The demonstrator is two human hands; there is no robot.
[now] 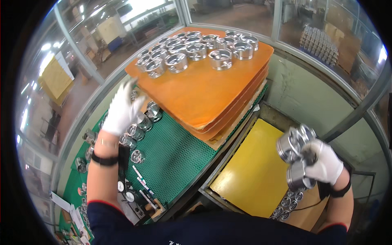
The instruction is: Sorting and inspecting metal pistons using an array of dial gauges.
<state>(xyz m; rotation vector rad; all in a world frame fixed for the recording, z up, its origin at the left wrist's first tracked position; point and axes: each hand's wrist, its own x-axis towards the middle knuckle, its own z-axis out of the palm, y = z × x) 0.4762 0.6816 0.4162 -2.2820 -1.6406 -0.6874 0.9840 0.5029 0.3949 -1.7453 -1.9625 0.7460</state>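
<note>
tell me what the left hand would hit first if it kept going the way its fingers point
Probably the edge of the orange boards. The left hand points up and away over the metal pistons on the green mat, toward the stack's near-left corner. Depth is unclear, so it might pass above the edge and reach the pistons on top.

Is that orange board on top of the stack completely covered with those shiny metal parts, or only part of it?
Only partly. The shiny metal parts crowd the far end of the orange board; its near end is bare.

the near half of the top orange board (pixel 204 87) lies bare; pistons (pixel 196 49) crowd its far edge, more pistons (pixel 141 124) line the green mat (pixel 175 155) left.
</note>
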